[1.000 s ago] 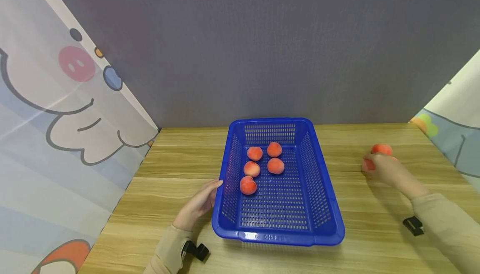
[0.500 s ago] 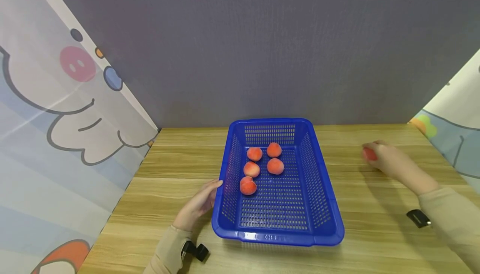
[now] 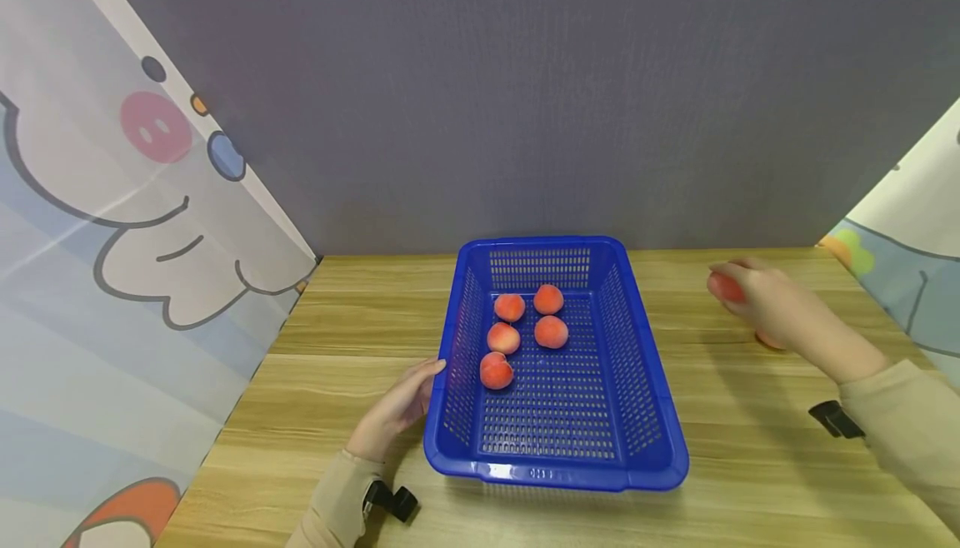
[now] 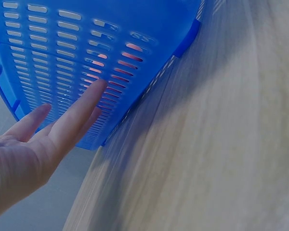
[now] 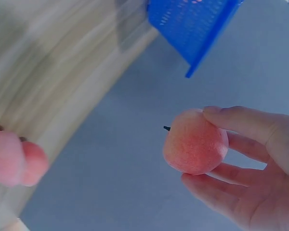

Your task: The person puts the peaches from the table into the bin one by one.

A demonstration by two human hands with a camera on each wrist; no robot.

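Note:
In the head view my right hand (image 3: 772, 302) is raised over the right side of the table, gripping a peach (image 3: 724, 287). The right wrist view shows that peach (image 5: 195, 144) between thumb and fingertips, its dark stem pointing away from the palm. Below the hand, another peach (image 3: 770, 340) is mostly hidden. My left hand (image 3: 401, 402) rests at the left side of a blue plastic basket (image 3: 555, 478). Its fingers (image 4: 82, 113) lie fairly straight against the slotted outer wall in the left wrist view. Inside the basket several peaches (image 3: 551, 332) sit towards the back left.
Two peaches (image 5: 33, 163) lie close together on the table in the right wrist view. The wooden table (image 3: 337, 348) ends at a grey wall (image 3: 480, 98) behind the basket. A printed curtain (image 3: 112, 281) hangs on the left.
My right hand has picked up a peach from the group on the right, lifted it and drifted slightly left and back. The left hand and basket have stayed in place.

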